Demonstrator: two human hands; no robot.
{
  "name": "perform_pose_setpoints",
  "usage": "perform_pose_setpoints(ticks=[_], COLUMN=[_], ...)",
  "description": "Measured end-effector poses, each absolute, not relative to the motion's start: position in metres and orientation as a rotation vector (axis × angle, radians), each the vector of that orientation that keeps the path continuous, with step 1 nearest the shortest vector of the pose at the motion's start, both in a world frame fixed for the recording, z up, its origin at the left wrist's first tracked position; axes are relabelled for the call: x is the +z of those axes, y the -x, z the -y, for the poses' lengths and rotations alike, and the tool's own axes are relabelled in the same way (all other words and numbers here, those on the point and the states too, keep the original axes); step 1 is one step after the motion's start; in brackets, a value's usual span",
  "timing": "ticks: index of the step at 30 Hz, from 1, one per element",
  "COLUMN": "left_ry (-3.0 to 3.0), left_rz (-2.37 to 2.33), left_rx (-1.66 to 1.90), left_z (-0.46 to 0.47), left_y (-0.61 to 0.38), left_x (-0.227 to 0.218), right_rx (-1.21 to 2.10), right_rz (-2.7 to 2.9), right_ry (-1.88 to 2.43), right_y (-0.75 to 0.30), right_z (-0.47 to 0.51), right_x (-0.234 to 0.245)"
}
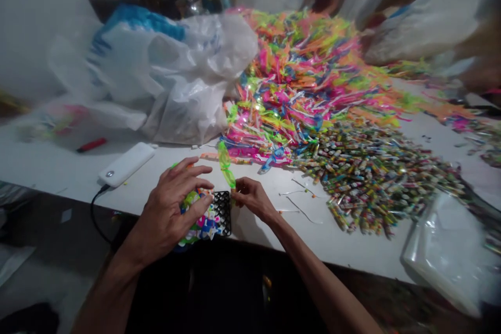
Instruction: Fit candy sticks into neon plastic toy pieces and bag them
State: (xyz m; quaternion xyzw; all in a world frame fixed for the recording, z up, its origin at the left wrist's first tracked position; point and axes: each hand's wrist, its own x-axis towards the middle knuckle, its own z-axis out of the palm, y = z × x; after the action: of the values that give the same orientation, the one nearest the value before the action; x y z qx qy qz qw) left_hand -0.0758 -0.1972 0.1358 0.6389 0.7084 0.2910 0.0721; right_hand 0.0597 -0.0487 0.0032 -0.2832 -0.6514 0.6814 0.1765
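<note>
My left hand [172, 209] reaches over a black holed rack [222, 214] at the table's front edge, its fingers stretched and apart. Small colourful plastic pieces [203, 225] sit in the rack's left part, partly hidden under that hand; I cannot tell if it touches them. My right hand [250, 199] is just right of the rack, thumb and fingers pinched together. From its fingertips a bright green see-through plastic strip [225, 164] rises, its lower end hidden by the fingers. Behind it, more coloured plastic strips [274, 141] lie in a large heap.
A heap of small printed tubes [376, 177] lies to the right, beside a clear plastic bag [446, 250]. Thin wires [299, 209] lie nearer. Leftward are a white power bank [127, 164] with a cable, a red tool [92, 145] and a large white bag [188, 78]. People are across the table.
</note>
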Motion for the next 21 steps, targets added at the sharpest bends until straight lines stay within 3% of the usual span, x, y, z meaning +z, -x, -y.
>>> perform_pose_setpoints(ticks=[3,9,17,21], left_ry=[-1.898,-1.885,-1.958,-2.010], left_rz=[-2.138,-2.150,-2.157,-2.117], left_rx=[0.894,0.894,0.815,0.739], left_z=[0.197,0.198,0.197,0.198], left_y=[0.076,0.076,0.075,0.077], left_x=[0.135,0.133,0.134,0.134], right_rx=[1.932,1.633,0.986,1.059], right_rz=[1.820,2.185,2.687,2.824], right_ry=[0.768,0.743,0.611,0.455], right_y=[-0.053,-0.050,-0.052,-0.046], right_z=[0.063,0.069,0.089,0.067], right_x=[-0.001,0.007,0.010,0.026])
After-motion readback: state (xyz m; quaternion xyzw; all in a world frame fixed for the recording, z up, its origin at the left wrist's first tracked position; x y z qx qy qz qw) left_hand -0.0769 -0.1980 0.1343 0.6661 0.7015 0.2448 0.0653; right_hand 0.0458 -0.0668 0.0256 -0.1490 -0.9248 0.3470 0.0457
